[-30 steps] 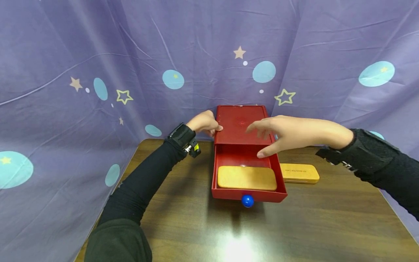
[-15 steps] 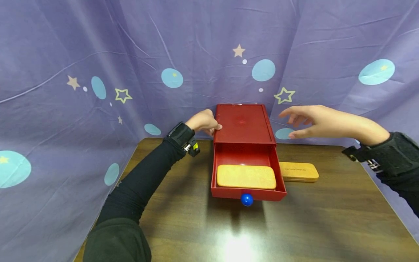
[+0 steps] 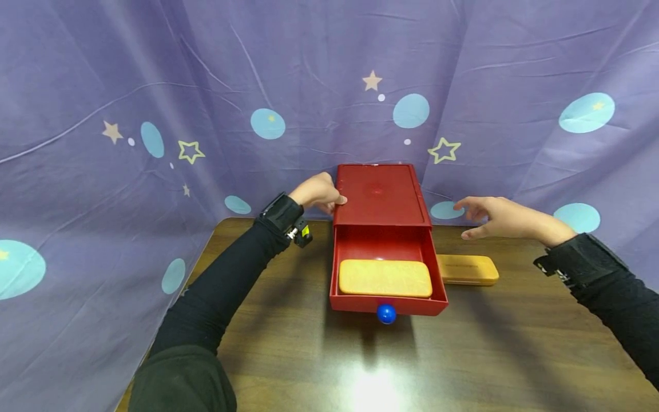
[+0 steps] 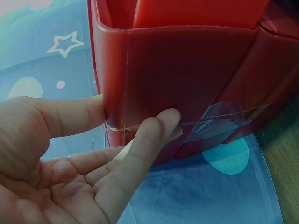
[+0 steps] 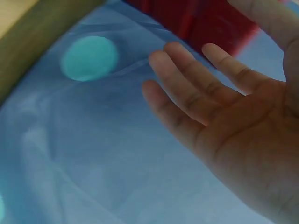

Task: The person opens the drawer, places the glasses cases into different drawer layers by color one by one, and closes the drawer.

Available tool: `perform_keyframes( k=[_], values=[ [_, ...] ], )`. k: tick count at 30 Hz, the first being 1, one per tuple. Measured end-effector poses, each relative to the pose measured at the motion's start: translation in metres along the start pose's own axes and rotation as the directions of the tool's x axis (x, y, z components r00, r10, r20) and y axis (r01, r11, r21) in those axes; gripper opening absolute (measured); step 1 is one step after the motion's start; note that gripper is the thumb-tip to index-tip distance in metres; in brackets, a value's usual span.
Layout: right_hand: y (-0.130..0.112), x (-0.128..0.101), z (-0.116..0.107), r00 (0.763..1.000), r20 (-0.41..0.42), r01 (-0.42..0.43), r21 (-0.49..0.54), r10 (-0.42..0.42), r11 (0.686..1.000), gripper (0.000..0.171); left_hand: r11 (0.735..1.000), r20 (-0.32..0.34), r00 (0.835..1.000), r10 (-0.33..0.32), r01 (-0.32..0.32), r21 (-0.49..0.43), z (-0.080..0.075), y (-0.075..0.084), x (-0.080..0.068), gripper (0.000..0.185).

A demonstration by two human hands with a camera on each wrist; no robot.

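A red drawer box (image 3: 381,194) lies at the back of the table, its drawer (image 3: 337,286) pulled out towards me. A yellow oblong case (image 3: 385,278) is inside the drawer, against the front wall. On the drawer front sits a round blue knob (image 3: 386,313). My left hand (image 3: 320,192) holds the box's left side, thumb on the top edge; in the left wrist view its fingers (image 4: 145,140) lie along the side wall. My right hand (image 3: 501,218) hovers right of the box with nothing in it, fingers apart and slightly bent.
A second yellow oblong case (image 3: 467,270) lies on the wooden table (image 3: 288,355), close to the drawer's right side and below my right hand. A purple curtain (image 3: 309,74) with stars and ovals hangs right behind the box. Clear tape (image 4: 217,121) crosses the box's side.
My right hand has moved from over the box to its right side, and in the last half second it has come down slightly. The left hand, drawer and both cases have stayed put.
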State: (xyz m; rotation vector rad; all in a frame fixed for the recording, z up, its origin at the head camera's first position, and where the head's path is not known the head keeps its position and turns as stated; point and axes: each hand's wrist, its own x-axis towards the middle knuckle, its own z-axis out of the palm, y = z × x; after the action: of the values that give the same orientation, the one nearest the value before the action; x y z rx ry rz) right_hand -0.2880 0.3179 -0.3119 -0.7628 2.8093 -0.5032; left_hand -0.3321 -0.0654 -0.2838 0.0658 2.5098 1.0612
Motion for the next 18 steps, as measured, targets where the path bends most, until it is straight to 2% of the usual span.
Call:
perform_keyframes(
  k=[7,18],
  values=[
    [0.025,0.003,0.04,0.999,0.042,0.032,0.053,-0.034,0.998,0.08,1.0,0.005,1.0,-0.005,0.006,-0.023,0.001,-0.001,0.001,0.017],
    [0.053,0.01,0.088,0.988,0.084,0.124,0.055,-0.128,0.991,0.084,0.999,0.005,1.0,-0.011,0.011,-0.034,0.001,0.0,0.001,0.015]
  ],
)
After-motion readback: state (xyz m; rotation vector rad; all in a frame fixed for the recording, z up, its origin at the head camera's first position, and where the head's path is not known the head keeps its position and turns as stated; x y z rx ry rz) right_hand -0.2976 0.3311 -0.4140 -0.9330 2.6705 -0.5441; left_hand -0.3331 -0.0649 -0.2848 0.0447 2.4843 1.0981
